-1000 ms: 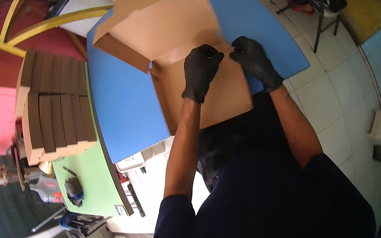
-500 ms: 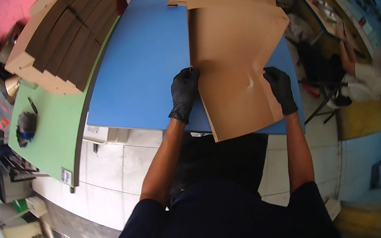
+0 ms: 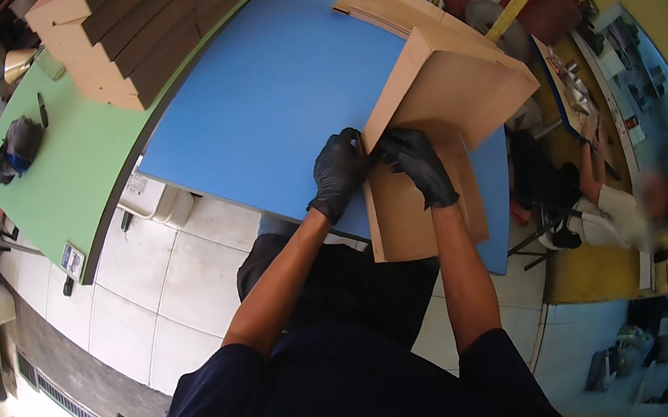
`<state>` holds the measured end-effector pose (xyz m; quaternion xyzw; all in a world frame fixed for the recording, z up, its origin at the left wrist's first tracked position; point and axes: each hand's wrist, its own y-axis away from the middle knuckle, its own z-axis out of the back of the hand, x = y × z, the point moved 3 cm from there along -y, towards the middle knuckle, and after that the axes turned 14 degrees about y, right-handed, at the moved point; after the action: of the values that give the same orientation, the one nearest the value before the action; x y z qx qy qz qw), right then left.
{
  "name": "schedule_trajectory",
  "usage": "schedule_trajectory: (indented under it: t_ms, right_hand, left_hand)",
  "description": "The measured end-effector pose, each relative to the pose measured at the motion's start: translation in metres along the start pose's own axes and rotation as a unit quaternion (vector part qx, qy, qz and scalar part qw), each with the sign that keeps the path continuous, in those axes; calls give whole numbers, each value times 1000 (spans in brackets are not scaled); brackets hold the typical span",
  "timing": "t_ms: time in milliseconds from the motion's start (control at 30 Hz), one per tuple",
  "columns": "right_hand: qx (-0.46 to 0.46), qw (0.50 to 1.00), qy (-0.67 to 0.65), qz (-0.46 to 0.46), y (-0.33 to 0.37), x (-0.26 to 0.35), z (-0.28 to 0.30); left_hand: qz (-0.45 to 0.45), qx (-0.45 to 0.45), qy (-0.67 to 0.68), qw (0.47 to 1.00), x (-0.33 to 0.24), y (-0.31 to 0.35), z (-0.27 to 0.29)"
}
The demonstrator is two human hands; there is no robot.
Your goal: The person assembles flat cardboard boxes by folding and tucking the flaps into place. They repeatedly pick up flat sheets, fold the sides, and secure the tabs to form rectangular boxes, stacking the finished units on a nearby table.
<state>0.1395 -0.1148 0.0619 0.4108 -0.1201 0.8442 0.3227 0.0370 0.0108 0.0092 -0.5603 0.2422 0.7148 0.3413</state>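
Note:
A brown cardboard box blank [image 3: 440,104] lies on the blue table [image 3: 274,104], its far part folded up into a raised flap and its near part flat over the table's edge. My left hand [image 3: 339,174], in a black glove, pinches the blank's left edge at the fold. Just to the right, my gloved right hand [image 3: 419,164] presses on the fold line. A low stack of flat cardboard blanks [image 3: 389,3] lies behind the raised flap.
A big stack of folded cardboard boxes [image 3: 123,32] stands at the far left, over a green table [image 3: 75,171] with a dark bundle [image 3: 15,150]. A seated person [image 3: 612,199] is at the right, beyond the blue table. White tiled floor [image 3: 156,298] lies below.
The blank lay flat under both hands, which were apart on its side edges. Now its far half is folded up and both hands have come together at the fold.

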Motion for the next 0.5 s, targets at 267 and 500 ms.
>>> schedule_trajectory:
  t_ms: [267,500]
  right_hand:
    - [71,991,110,22,-28,8,0]
    - [-8,975,212,58,-22,22,0]
  left_hand:
    - [-17,42,40,998,1,3,-1]
    - [-2,74,40,996,6,-1,3]
